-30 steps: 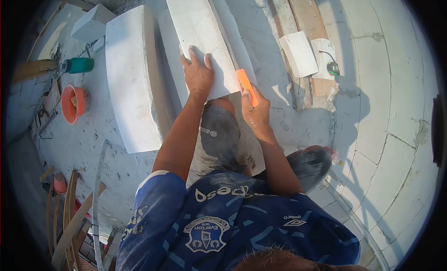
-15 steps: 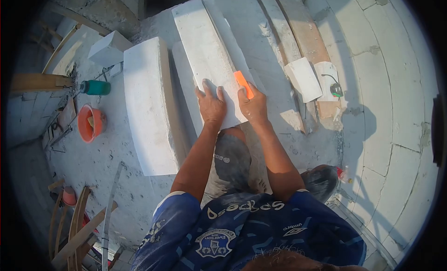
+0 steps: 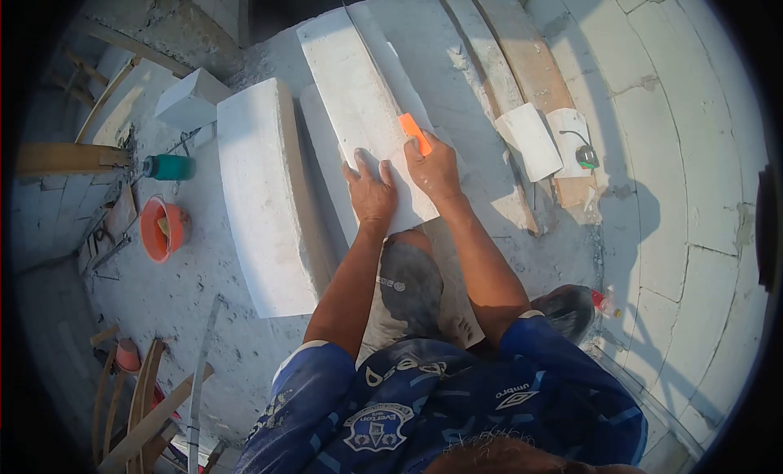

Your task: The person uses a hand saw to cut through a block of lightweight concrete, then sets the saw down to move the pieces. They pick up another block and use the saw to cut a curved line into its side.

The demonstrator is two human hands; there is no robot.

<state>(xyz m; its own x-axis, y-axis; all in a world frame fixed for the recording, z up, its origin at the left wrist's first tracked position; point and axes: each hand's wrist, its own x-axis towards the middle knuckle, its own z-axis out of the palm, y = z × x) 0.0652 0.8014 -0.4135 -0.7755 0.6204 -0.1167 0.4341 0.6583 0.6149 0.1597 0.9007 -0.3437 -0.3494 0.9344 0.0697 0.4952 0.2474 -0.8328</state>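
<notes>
My left hand (image 3: 373,193) lies with its fingers spread on the near end of a long white board (image 3: 351,74). Just right of it, my right hand (image 3: 434,166) is wrapped round an orange tool (image 3: 414,132), which rests on the board near its right edge. The tool's lower part is hidden in my fingers. A thick, curved white block (image 3: 265,189) lies to the left of the board.
At the left are a teal bottle (image 3: 169,167), an orange bucket (image 3: 148,229) and a white block (image 3: 192,99). Wooden strips (image 3: 134,425) lie lower left. A tape measure (image 3: 586,156) and a white piece (image 3: 530,141) lie right, beside a block wall (image 3: 677,189).
My right hand has moved slightly left with the orange tool, from the board's right edge further onto its face. My left hand stays on the board.
</notes>
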